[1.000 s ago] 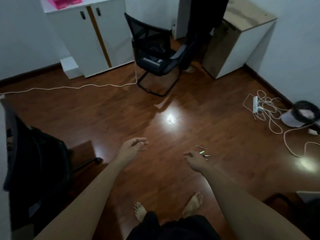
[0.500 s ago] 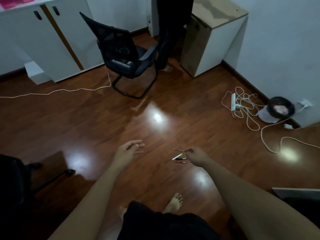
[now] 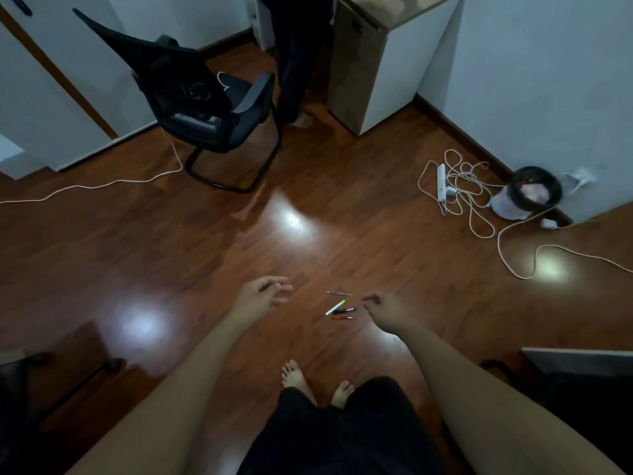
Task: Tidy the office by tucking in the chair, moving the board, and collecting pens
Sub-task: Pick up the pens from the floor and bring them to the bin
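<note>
The right hand (image 3: 387,308) reaches forward over the glossy reddish-brown wooden floor (image 3: 205,255), fingers loosely curled and holding nothing, its fingertips (image 3: 368,298) just beside a small cluster of pens. The left hand (image 3: 260,296) hangs at the same level on the other side of the cluster, fingers relaxed and slightly bent, also empty. Between the two hands the pens lie on the floor: a white marker with a green cap (image 3: 335,307), a short black pen (image 3: 345,310) and a thin red pen (image 3: 341,317) close together, and a slim dark pen (image 3: 338,293) a little beyond them. Below, the person's bare feet (image 3: 297,378) stand on the boards. Farther off, a black mesh office chair on a sled base (image 3: 205,111) stands out in the room, near a white cupboard (image 3: 51,97). To the right, a white power strip among tangled white cords (image 3: 442,181) lies near a round black waste bin (image 3: 534,190) by the wall.
</note>
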